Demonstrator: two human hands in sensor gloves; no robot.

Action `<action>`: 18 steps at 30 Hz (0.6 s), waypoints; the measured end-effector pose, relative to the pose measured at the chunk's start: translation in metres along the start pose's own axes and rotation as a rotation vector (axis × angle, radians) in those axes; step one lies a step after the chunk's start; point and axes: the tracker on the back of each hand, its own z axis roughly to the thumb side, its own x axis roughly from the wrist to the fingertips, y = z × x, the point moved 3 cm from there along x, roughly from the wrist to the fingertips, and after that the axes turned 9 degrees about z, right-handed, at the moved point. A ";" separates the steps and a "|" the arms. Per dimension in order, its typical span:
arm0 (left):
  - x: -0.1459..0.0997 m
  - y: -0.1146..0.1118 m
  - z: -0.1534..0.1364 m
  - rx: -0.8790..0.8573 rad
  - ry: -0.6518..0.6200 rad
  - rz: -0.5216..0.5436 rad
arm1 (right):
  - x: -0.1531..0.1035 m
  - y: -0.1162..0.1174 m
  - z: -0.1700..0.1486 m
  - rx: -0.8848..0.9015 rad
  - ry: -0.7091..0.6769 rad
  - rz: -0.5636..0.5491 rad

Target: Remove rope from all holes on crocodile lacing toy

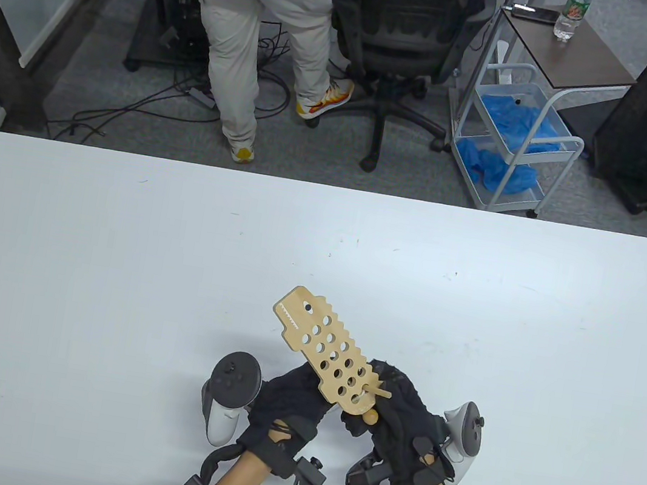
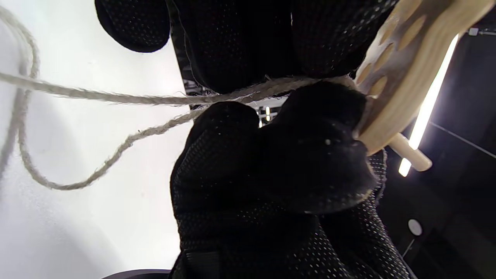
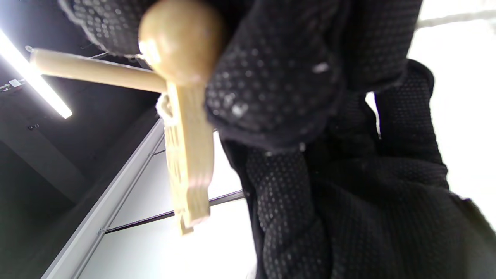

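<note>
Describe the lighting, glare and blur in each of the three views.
Table view: even light, sharp, the white table mildly bright. Left wrist view: the table behind the rope is washed out and a ceiling light flares beside the wooden board. Right wrist view: the wooden ball and right hand are soft, too close to focus; the background is blown out.

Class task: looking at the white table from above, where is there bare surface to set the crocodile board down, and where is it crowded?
Bare table spreads left of the left hand, right of the right hand, and beyond the crocodile board towards the far edge. It is crowded only at the near middle, where both hands hold the board and its wooden peg.
</note>
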 end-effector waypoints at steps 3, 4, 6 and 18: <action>-0.002 -0.001 0.003 0.019 -0.017 0.025 | 0.000 -0.002 -0.001 -0.001 0.004 -0.007; -0.002 -0.001 0.004 0.022 -0.024 0.027 | 0.000 -0.002 -0.001 0.000 0.004 -0.010; -0.003 0.000 0.006 0.019 -0.036 0.039 | -0.001 -0.002 0.000 -0.004 0.004 -0.019; -0.002 -0.012 0.023 -0.043 -0.173 -0.118 | -0.004 -0.014 0.015 -0.112 -0.031 -0.092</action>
